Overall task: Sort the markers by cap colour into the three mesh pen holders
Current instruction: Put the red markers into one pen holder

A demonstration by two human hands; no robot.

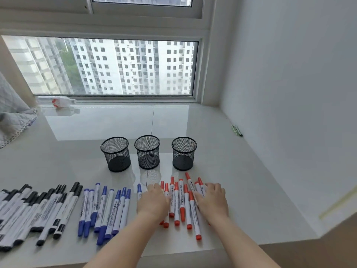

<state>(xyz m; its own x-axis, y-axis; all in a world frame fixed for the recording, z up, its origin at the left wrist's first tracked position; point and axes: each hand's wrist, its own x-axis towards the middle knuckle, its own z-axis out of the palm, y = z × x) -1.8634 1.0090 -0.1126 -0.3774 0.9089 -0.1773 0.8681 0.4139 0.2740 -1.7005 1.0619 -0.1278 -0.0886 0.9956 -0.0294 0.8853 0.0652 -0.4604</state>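
Both forearms are seen reaching up from the lower edge, and the left hand [152, 202] and right hand [212, 198] are laid, fingers fairly straight, on either flank of the red-capped markers [181, 202], which lie bunched between them on the tabletop [241, 180]; nothing is seen to be gripped. Sorting into the holders is judged not yet begun: the left pen holder [116, 154], middle pen holder [147, 152] and right pen holder [183, 153] are all seen empty just beyond the red group. Blue-capped markers [105, 207] and black-capped markers [36, 209] are grouped by colour to the left, untouched and well clear of the hands.
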